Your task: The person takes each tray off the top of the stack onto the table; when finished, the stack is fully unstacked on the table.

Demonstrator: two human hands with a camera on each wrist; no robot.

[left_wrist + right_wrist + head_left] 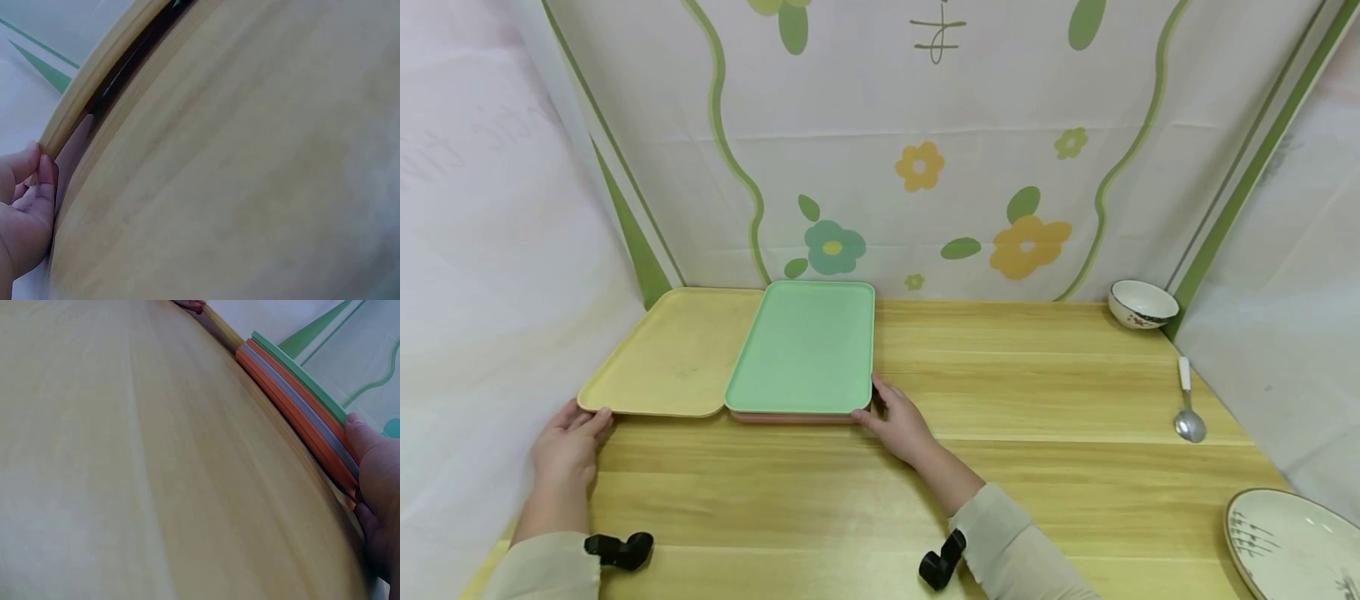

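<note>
At the left of the head view, my left hand (567,446) pinches the near left corner of a yellow tray (677,350). The left wrist view shows thumb and fingers on the tray's edge (94,81), with a dark gap under it. Beside it lies a green tray (808,346), on top of a stack whose orange and grey edges (300,412) show in the right wrist view. My right hand (898,425) grips the stack's near right corner, thumb at the green rim and fingers low at the side. The yellow tray's right edge meets the stack.
A patterned bowl (1142,305) stands at the back right, with a white-handled spoon (1187,408) in front of it. A plate (1300,542) lies at the near right. Printed cloth (970,100) hangs behind the wooden table (1037,392) and along both sides.
</note>
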